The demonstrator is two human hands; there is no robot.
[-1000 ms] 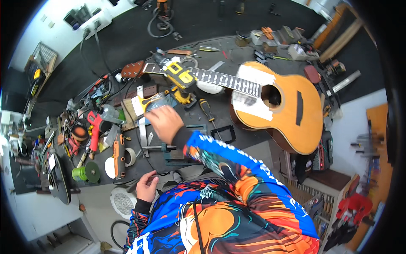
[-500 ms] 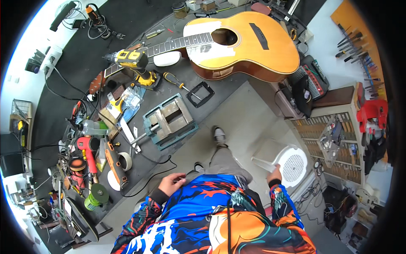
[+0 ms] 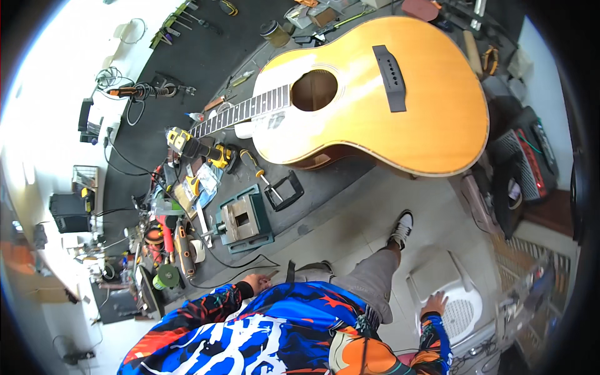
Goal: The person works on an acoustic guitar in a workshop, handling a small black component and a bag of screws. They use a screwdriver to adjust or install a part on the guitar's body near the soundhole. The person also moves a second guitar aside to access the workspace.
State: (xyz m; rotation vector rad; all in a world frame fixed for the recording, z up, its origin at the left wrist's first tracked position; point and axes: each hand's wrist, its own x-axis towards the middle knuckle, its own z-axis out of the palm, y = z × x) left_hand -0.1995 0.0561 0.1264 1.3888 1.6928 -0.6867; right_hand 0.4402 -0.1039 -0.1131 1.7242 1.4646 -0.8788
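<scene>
- White plastic forms the stool (image 3: 462, 312), standing on the pale floor (image 3: 350, 240) at the person's right, its seat pierced with many small holes.
- The right hand (image 3: 434, 304) is spread over the near side of that seat, fingers apart and grasping nothing; whether it touches the plastic or hangs just above, I cannot tell.
- The left hand (image 3: 258, 282) is at the front of the person's body, near the worktop (image 3: 331, 190) edge, its fingers loosely bent; whether anything is in it, I cannot tell.
- On the worktop an acoustic guitar (image 3: 431, 119) lies face up, its amber top bright, a dark bridge (image 3: 392, 84) across it, the neck running toward the left.
- A yellow and black drill (image 3: 220, 156) is near the far end of the fretboard (image 3: 244, 112).
- Closer to the person, a screwdriver (image 3: 252, 164) lies with its tip by a black rectangular frame (image 3: 294, 199), and just beside them sits a teal vise (image 3: 259, 232).
- Further left, an orange and grey power tool (image 3: 183, 250) lies near a green disc (image 3: 167, 276), with a black cable (image 3: 232, 266) looping close by.
</scene>
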